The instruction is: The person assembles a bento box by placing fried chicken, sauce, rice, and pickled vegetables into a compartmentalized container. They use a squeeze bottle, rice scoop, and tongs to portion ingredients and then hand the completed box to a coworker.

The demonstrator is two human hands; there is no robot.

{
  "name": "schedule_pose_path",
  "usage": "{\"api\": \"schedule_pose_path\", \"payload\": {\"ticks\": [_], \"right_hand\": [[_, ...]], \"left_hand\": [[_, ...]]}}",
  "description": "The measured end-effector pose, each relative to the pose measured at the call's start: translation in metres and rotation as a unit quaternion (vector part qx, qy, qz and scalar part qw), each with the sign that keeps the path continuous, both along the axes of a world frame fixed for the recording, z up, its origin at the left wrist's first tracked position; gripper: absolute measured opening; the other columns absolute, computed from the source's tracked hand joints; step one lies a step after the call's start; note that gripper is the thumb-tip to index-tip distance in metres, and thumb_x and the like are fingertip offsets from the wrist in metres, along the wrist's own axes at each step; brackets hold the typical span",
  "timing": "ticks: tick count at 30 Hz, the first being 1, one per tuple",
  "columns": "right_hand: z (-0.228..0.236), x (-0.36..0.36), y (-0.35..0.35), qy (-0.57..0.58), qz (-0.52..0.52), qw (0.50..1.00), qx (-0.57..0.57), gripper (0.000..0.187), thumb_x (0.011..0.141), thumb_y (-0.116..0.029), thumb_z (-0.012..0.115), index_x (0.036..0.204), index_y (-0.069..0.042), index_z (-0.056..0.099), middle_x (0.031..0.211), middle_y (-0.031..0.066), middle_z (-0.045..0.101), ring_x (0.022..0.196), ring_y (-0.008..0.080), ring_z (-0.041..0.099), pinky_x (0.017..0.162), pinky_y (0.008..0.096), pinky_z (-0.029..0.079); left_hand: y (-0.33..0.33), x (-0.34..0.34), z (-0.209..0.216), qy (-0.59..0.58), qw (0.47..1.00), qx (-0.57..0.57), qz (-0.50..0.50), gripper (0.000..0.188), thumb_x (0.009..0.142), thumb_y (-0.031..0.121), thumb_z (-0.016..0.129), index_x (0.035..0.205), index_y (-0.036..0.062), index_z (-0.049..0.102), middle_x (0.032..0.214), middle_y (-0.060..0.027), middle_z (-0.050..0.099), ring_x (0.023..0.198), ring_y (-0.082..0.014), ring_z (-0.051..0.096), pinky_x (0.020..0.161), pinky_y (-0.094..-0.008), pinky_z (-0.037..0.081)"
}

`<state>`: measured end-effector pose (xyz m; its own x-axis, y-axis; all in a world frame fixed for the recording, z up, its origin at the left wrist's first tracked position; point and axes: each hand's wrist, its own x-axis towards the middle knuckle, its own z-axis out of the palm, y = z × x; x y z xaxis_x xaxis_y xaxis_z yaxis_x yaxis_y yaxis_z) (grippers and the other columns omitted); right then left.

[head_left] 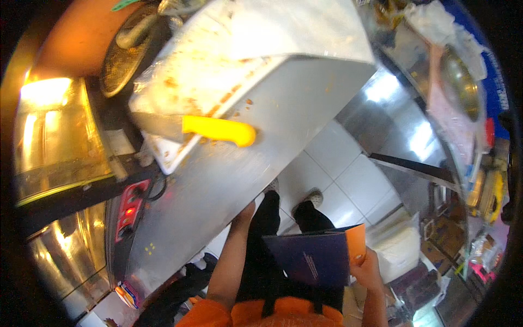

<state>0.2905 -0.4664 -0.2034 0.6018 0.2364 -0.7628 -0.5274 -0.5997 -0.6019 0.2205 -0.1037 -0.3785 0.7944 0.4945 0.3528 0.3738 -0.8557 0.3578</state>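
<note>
My right hand (369,268) is closed on the edge of a dark blue and orange folded booklet (316,257), held in front of my body. The booklet is tilted and slightly parted at its fold. My left hand (246,211) hangs down close to the edge of the metal counter (305,103); its fingers do not show clearly. On the counter, out of reach of both hands, a knife with a yellow handle (220,129) lies across the corner of a white cutting board (182,150). Brown crumbs dot the board and the metal beside it.
White sheeting (299,27) covers the board's far part. At left stand a lit, shiny metal appliance (54,131) and a red switch panel (131,210). A second steel counter (395,111) with a metal bowl (460,82) is at right. White tiles (340,163) run between.
</note>
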Motion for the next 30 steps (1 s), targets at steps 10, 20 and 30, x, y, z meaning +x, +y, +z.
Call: {"api": "schedule_pose_path", "payload": {"ticks": [10, 20, 30], "right_hand": [[0.215, 0.042, -0.021, -0.339, 0.125, 0.918, -0.166, 0.023, 0.077, -0.012, 0.067, 0.095, 0.002, 0.062, 0.068, 0.0195, 0.061, 0.061, 0.0358, 0.062, 0.059, 0.0418, 0.046], [0.226, 0.067, 0.067, -0.422, 0.196, 0.876, -0.130, 0.038, 0.075, -0.008, 0.070, 0.112, -0.003, 0.065, 0.099, 0.0205, 0.068, 0.092, 0.0406, 0.065, 0.080, 0.0462, 0.052], [0.300, 0.090, 0.156, -0.514, 0.316, 0.796, 0.048, 0.029, 0.079, -0.003, 0.066, 0.107, -0.006, 0.069, 0.094, 0.0163, 0.069, 0.085, 0.0366, 0.066, 0.077, 0.0431, 0.053]], "left_hand": [[-0.050, -0.072, 0.192, -0.091, 0.943, -0.280, -0.158, 0.007, 0.092, 0.000, 0.056, 0.094, -0.0033, 0.062, 0.091, -0.0184, 0.063, 0.089, -0.0368, 0.062, 0.081, -0.0419, 0.050], [0.008, -0.061, 0.338, -0.210, 0.880, -0.327, -0.272, 0.024, 0.089, 0.015, 0.057, 0.068, 0.0032, 0.057, 0.065, -0.0100, 0.054, 0.057, -0.0276, 0.048, 0.060, -0.0361, 0.039], [-0.030, 0.014, 0.446, 0.016, 0.973, -0.103, -0.208, 0.029, 0.090, 0.032, 0.068, 0.112, 0.0139, 0.071, 0.092, -0.0094, 0.068, 0.066, -0.0294, 0.065, 0.060, -0.0417, 0.052]]}}
